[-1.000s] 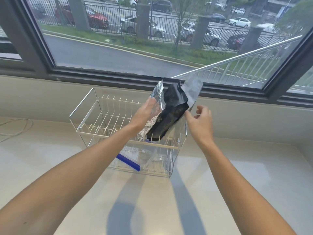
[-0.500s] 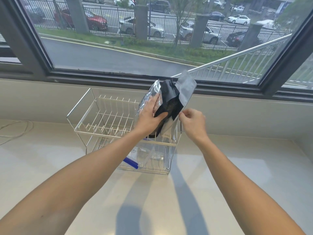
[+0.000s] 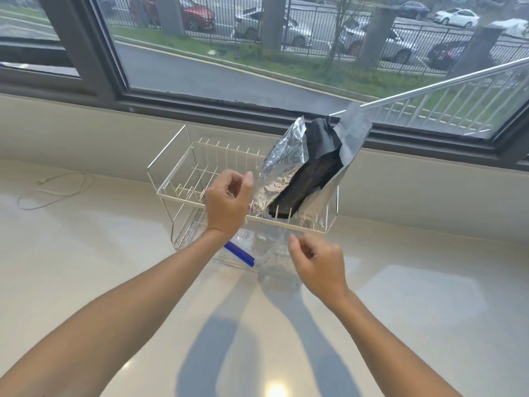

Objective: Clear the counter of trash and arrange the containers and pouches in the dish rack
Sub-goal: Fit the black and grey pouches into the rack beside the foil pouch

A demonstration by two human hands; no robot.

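**Pouches standing in the rack, both hands empty**

Three pouches stand tilted in the right end of the upper tier of the wire dish rack (image 3: 183,179): a crinkled silver foil pouch (image 3: 282,167) on the left, a black pouch (image 3: 310,181) in the middle, and a grey pouch (image 3: 349,138) behind it on the right, all leaning toward the window. Beneath them, on the lower tier, lies a clear zip bag (image 3: 257,247) with a blue seal strip.

The left hand (image 3: 227,202) is raised in front of the rack, fingers loosely curled and holding nothing, its fingertips just beside the lower edge of the foil pouch; whether they touch it cannot be told. The right hand (image 3: 317,265) sits lower, near the rack's front rail, fingers half curled and likewise empty, apart from the pouches. Both forearms reach in from the bottom edge.

The rack stands on a pale, glossy counter (image 3: 86,267) below a dark-framed window (image 3: 120,90). A thin white cord (image 3: 57,190) lies on the counter well to the left.
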